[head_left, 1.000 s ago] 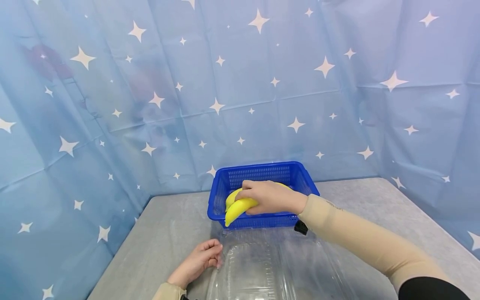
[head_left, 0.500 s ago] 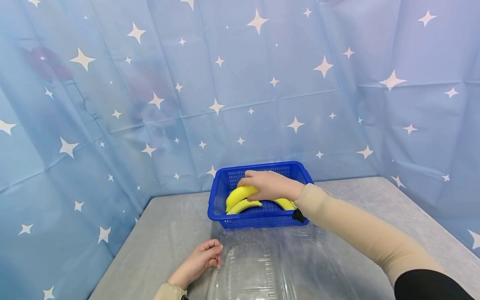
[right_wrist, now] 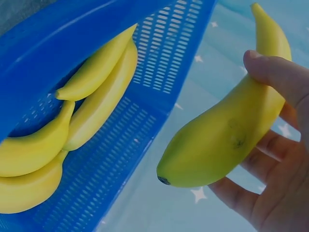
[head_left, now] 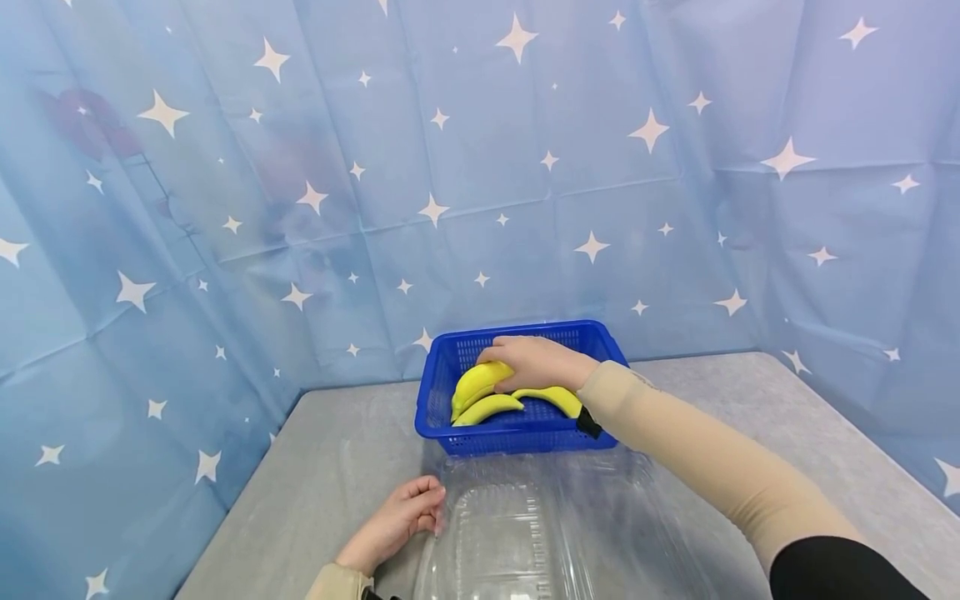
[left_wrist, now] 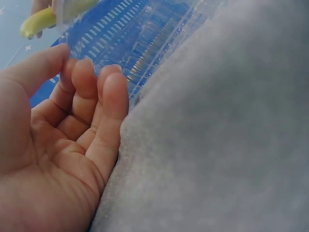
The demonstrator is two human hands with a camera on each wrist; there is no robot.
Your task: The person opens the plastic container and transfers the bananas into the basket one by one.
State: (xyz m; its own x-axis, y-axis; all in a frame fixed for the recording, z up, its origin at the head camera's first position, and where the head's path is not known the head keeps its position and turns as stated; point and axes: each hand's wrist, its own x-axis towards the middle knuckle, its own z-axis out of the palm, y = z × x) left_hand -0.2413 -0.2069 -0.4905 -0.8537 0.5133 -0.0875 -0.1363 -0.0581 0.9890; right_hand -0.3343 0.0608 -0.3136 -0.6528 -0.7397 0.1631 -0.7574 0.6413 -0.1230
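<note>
My right hand [head_left: 536, 360] is over the blue basket and grips a yellow banana [right_wrist: 224, 133], thumb on one side and fingers on the other. In the right wrist view the held banana appears apart from the several bananas lying in the basket. Among those are a banana [head_left: 491, 409] at the left and a banana [head_left: 555, 398] at the right. On the near side, my left hand [head_left: 397, 521] pinches the left edge of a clear plastic clamshell container [head_left: 498, 542] between thumb and fingertips. The container's lower part runs out of the head view.
The blue basket [head_left: 517, 443] with slotted walls stands at the back of the grey table [head_left: 337, 425]. Directly before it lies the opened-out container. A blue star-print cloth [head_left: 480, 167] hangs behind and at both sides.
My right hand has drawn back from the basket's near rim, farther over the basket, with a banana in its grip. Bananas beneath have come into view. My left hand has stayed in place.
</note>
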